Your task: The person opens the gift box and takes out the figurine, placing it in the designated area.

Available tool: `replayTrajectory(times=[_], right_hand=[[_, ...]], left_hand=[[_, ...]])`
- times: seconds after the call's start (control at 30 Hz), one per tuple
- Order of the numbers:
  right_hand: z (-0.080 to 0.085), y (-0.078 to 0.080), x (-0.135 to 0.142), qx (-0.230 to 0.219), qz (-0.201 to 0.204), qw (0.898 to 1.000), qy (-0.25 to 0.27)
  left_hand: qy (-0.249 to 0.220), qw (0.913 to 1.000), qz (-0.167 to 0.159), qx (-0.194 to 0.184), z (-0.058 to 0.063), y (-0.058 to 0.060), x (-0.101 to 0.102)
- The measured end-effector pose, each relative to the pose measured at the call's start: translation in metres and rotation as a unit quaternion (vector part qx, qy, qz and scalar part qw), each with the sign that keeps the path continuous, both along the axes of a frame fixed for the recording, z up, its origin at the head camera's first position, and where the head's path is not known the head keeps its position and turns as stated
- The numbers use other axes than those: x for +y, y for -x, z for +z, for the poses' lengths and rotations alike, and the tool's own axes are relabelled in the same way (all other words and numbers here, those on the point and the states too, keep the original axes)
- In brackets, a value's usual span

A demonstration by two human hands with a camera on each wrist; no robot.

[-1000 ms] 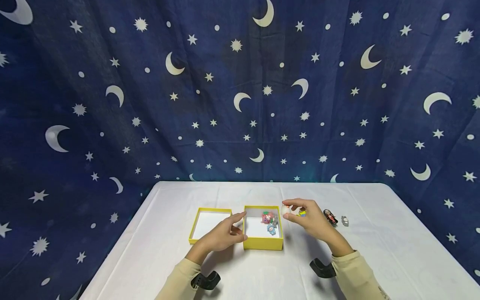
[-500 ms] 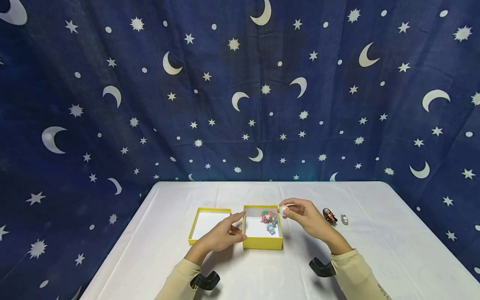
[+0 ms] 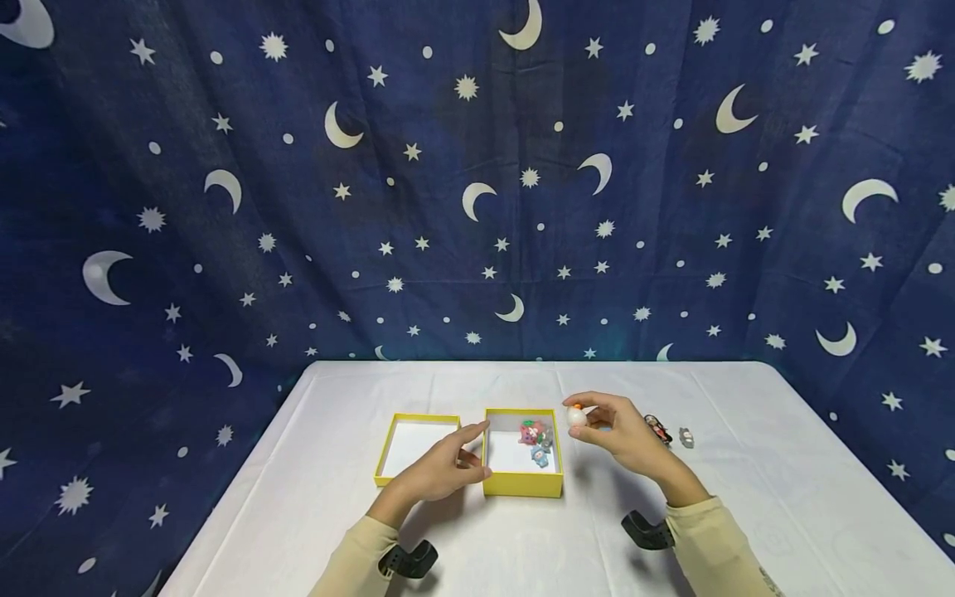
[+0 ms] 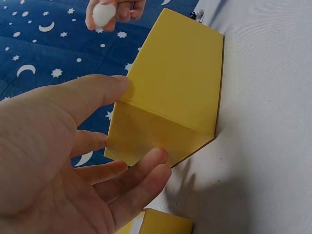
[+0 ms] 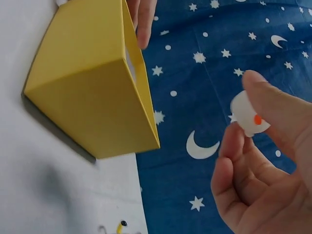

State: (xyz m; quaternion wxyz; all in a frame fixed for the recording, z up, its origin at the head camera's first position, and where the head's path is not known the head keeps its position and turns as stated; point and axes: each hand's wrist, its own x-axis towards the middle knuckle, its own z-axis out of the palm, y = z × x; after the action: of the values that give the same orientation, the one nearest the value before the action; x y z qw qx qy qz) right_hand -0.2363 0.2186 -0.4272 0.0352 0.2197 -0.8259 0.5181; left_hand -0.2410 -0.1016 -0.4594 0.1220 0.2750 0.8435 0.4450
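Observation:
My right hand (image 3: 627, 438) pinches a small white round toy (image 3: 576, 416) with an orange spot between thumb and fingers. It is held up just right of a yellow box (image 3: 522, 485); the right wrist view shows the toy (image 5: 243, 114) apart from the box wall. My left hand (image 3: 448, 466) rests at the box's left side, fingers loosely extended. In the left wrist view its thumb lies at the box's top edge and its fingertips are close against the wall. Inside the box lie a pink toy (image 3: 530, 433), a blue figurine (image 3: 540, 456) and a greyish piece.
Left of the box lies a shallow yellow-rimmed lid (image 3: 414, 452) with a white inside. On the white tablecloth (image 3: 753, 497), beyond the right hand, are a dark figurine (image 3: 657, 429) and a small grey toy (image 3: 685, 438). A blue-and-yellow toy is mostly hidden behind that hand.
The right hand went left to the box's right rim with the white toy, then back slightly right, turning the toy so its orange spot shows on top. The left hand has stayed put.

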Motion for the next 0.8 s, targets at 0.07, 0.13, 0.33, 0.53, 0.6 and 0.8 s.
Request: replayTrajectory(times=[0.07,0.13,0.33,0.53,0.6,0.8], right_hand=[[0.000,0.000,0.003,0.002,0.000,1.000,-0.011],[0.001,0.000,0.006,0.000,0.003,1.000,-0.020],[0.003,0.001,0.014,-0.030,0.023,0.999,-0.034],[0.002,0.004,0.024,-0.041,0.027,0.997,-0.058],[0.002,0.005,0.028,-0.037,0.030,0.996,-0.071],[0.000,0.005,0.039,-0.040,0.036,0.993,-0.109]], left_hand=[[0.001,1.0000,0.000,0.003,-0.001,0.000,0.000],[0.002,1.0000,0.001,0.002,-0.001,0.001,0.000],[-0.005,1.0000,-0.001,-0.001,-0.001,0.001,0.000],[-0.005,1.0000,-0.003,0.000,0.000,0.001,0.000],[-0.006,1.0000,-0.002,0.000,0.000,0.001,0.000],[-0.008,1.0000,-0.004,-0.001,-0.001,0.001,0.000]])
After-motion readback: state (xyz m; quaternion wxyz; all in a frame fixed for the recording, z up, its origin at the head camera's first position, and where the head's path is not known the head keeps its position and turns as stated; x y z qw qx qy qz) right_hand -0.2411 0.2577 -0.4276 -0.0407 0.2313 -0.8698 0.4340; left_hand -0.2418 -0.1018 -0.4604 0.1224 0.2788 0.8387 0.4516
